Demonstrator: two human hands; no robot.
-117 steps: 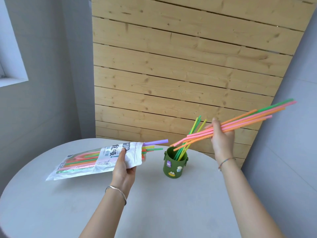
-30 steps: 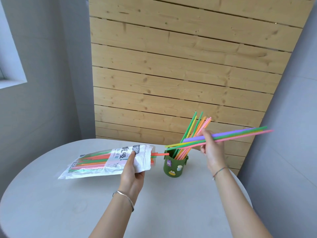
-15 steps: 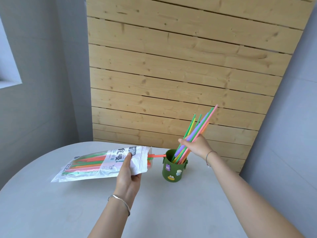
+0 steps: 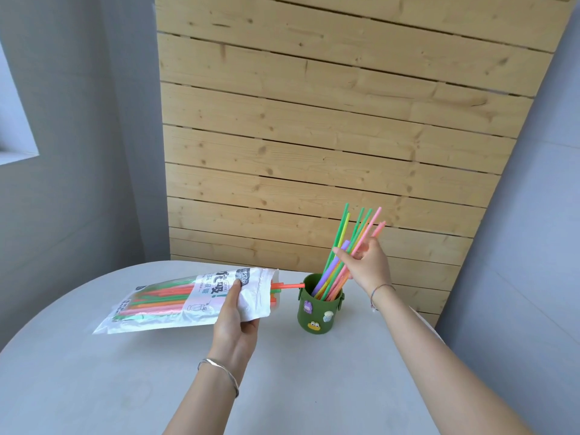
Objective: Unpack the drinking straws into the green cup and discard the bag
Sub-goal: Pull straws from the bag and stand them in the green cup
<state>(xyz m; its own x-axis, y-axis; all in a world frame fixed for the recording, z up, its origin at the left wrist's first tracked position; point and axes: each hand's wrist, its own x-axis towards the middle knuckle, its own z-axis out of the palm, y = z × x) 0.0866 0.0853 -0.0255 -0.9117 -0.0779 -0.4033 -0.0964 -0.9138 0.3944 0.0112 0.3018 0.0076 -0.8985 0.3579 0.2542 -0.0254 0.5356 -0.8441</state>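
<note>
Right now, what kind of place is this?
Probably a plain indoor corner, home or staged room, not a kitchen: a round grey table, a pine plank panel against grey walls, a window sill at left.

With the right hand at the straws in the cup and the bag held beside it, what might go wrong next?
1. The straws lean tall out of the small green cup; the right hand pulling away could tip it.
2. An orange straw juts from the bag mouth toward the cup rim; the left hand moving the bag might knock the cup or spill straws onto the table.
</note>
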